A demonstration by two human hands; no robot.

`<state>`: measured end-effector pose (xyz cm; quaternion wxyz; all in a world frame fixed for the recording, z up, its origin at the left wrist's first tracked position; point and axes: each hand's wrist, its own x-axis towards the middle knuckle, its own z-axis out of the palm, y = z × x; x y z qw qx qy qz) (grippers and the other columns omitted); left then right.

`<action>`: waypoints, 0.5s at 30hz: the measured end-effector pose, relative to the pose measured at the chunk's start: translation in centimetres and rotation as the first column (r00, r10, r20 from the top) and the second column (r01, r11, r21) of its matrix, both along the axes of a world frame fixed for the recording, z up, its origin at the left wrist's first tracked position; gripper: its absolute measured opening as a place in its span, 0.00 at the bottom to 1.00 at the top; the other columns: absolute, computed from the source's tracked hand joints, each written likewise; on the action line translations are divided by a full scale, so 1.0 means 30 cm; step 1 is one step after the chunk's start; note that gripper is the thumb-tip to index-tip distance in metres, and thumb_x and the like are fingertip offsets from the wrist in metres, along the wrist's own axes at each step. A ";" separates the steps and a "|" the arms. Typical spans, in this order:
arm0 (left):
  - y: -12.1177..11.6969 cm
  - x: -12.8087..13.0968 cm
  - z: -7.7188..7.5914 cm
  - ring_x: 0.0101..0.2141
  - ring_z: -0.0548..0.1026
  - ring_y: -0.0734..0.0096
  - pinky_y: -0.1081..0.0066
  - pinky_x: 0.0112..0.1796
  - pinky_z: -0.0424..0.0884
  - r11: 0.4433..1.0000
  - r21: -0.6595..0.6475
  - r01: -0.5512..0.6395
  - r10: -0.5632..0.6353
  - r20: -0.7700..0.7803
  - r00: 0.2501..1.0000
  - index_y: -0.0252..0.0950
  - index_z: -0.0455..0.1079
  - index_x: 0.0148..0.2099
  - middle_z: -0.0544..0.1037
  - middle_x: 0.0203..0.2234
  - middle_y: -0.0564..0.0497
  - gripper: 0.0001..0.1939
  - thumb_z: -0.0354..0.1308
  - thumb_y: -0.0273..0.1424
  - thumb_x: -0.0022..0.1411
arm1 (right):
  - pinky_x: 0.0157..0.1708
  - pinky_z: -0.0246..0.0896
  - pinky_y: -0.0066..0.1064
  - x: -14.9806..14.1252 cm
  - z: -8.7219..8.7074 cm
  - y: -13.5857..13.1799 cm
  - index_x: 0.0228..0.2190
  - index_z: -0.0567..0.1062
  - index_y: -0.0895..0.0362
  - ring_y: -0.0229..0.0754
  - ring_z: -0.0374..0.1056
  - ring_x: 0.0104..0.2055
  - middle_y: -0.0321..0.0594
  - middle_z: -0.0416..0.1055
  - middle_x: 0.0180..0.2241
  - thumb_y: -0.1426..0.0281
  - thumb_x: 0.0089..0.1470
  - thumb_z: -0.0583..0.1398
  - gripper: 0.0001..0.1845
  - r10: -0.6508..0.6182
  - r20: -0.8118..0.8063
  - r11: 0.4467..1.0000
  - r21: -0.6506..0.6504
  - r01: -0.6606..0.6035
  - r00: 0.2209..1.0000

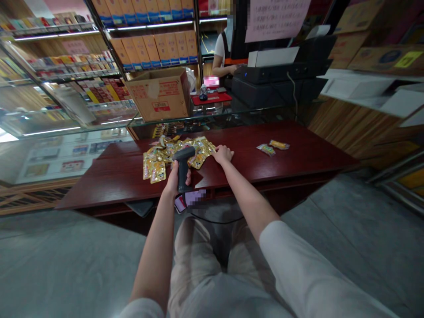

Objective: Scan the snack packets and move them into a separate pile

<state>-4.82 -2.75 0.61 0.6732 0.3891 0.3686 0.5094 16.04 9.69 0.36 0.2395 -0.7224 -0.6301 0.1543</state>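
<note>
Grey scanner (183,165), gripped in the left hand (173,176), is above the table's (245,170) near edge. Gold packets (158,170) spread from nine to two o'clock; the right hand (223,154) touches them, its grip unclear. Cardboard box (162,98): eleven o'clock.

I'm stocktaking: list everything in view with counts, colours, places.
Gold packets: many, gold, on desk
Wrapped items: two, yellow and green, desk's right
Scanner: one, grey, left hand
Desk: one, dark red, centre
Phone: one, pinkish, below desk edge
Cartons: several, brown, glass counter and right
Machines: several, black, behind desk
Large notice: one, pink, above machines
Shelf boxes: many, orange/blue, back
Small goods: many, mixed, left shelves
Person: one, pale top, behind counter
Left hand: one, bare, around scanner
Right hand: one, bare, at packets
</note>
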 end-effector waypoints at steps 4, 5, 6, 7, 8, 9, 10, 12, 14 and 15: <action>0.006 -0.020 -0.016 0.12 0.63 0.76 0.75 0.15 0.58 0.999 0.006 0.050 -0.050 -0.032 0.998 0.35 0.70 0.35 0.65 0.13 0.56 0.36 0.47 0.65 0.65 | 0.57 0.55 0.46 0.013 -0.005 -0.004 0.42 0.77 0.55 0.57 0.70 0.58 0.50 0.77 0.54 0.65 0.59 0.61 0.11 0.014 -0.059 1.000 0.026 -0.013 0.998; 0.007 -0.021 -0.017 0.12 0.63 0.76 0.75 0.15 0.58 0.998 0.005 0.057 -0.056 -0.040 0.998 0.35 0.70 0.35 0.65 0.13 0.56 0.36 0.47 0.66 0.64 | 0.57 0.55 0.46 0.015 -0.006 -0.004 0.42 0.76 0.55 0.56 0.71 0.57 0.49 0.78 0.53 0.66 0.60 0.60 0.10 0.014 -0.092 1.000 0.029 -0.011 0.996; 0.007 -0.020 -0.016 0.12 0.63 0.76 0.75 0.15 0.58 0.998 0.003 0.061 -0.061 -0.046 0.997 0.35 0.70 0.34 0.64 0.12 0.56 0.36 0.47 0.66 0.64 | 0.57 0.55 0.46 0.017 -0.008 -0.005 0.42 0.75 0.55 0.55 0.72 0.55 0.47 0.79 0.51 0.67 0.61 0.58 0.09 0.015 -0.127 0.999 0.035 -0.011 0.992; 0.006 -0.017 -0.014 0.12 0.63 0.76 0.75 0.15 0.58 0.998 0.002 0.057 -0.057 -0.048 0.997 0.35 0.69 0.34 0.64 0.12 0.56 0.36 0.47 0.66 0.64 | 0.57 0.55 0.46 0.018 -0.010 -0.006 0.43 0.74 0.54 0.54 0.73 0.54 0.46 0.79 0.50 0.68 0.62 0.57 0.09 0.021 -0.158 0.999 0.043 -0.015 0.987; 0.005 -0.013 -0.010 0.12 0.62 0.76 0.75 0.15 0.57 0.999 0.001 0.047 -0.046 -0.047 0.998 0.36 0.69 0.33 0.64 0.12 0.56 0.36 0.47 0.66 0.64 | 0.57 0.55 0.47 0.018 -0.012 -0.007 0.45 0.72 0.54 0.54 0.73 0.54 0.45 0.80 0.48 0.67 0.62 0.57 0.10 0.034 -0.176 0.998 0.055 -0.025 0.984; 0.003 -0.008 -0.006 0.12 0.62 0.77 0.75 0.15 0.57 1.000 0.001 0.028 -0.028 -0.042 0.999 0.36 0.68 0.32 0.64 0.12 0.56 0.36 0.47 0.66 0.64 | 0.58 0.55 0.48 0.018 -0.014 -0.008 0.47 0.71 0.53 0.54 0.73 0.54 0.44 0.81 0.47 0.66 0.61 0.58 0.13 0.053 -0.177 0.997 0.069 -0.041 0.983; 0.000 -0.002 -0.001 0.12 0.61 0.77 0.75 0.15 0.57 1.000 0.001 0.010 -0.010 -0.036 0.999 0.36 0.67 0.31 0.64 0.13 0.55 0.36 0.46 0.66 0.65 | 0.58 0.54 0.49 0.018 -0.016 -0.010 0.50 0.71 0.53 0.55 0.73 0.55 0.43 0.81 0.47 0.64 0.59 0.61 0.17 0.078 -0.164 0.994 0.085 -0.065 0.983; -0.005 0.009 0.009 0.12 0.61 0.78 0.76 0.15 0.57 1.000 -0.001 -0.019 0.019 -0.030 0.999 0.37 0.65 0.28 0.65 0.13 0.54 0.36 0.45 0.65 0.65 | 0.59 0.54 0.51 0.019 -0.020 -0.012 0.53 0.70 0.54 0.57 0.73 0.56 0.43 0.81 0.46 0.63 0.54 0.66 0.26 0.145 -0.119 0.985 0.106 -0.132 0.982; -0.009 0.015 0.016 0.12 0.61 0.78 0.76 0.15 0.58 1.000 -0.005 -0.020 0.020 -0.034 0.999 0.37 0.64 0.25 0.65 0.13 0.53 0.37 0.44 0.65 0.66 | 0.59 0.56 0.49 0.021 -0.025 -0.013 0.52 0.72 0.54 0.55 0.73 0.55 0.43 0.81 0.47 0.63 0.51 0.68 0.27 0.219 -0.117 0.971 0.119 -0.206 0.969; -0.010 0.016 0.019 0.12 0.62 0.78 0.76 0.15 0.58 1.000 -0.009 -0.011 0.011 -0.040 0.999 0.37 0.63 0.24 0.65 0.12 0.53 0.37 0.43 0.65 0.66 | 0.58 0.59 0.46 0.021 -0.026 -0.013 0.51 0.74 0.55 0.54 0.74 0.54 0.43 0.81 0.47 0.64 0.51 0.67 0.25 0.256 -0.152 0.963 0.130 -0.237 0.955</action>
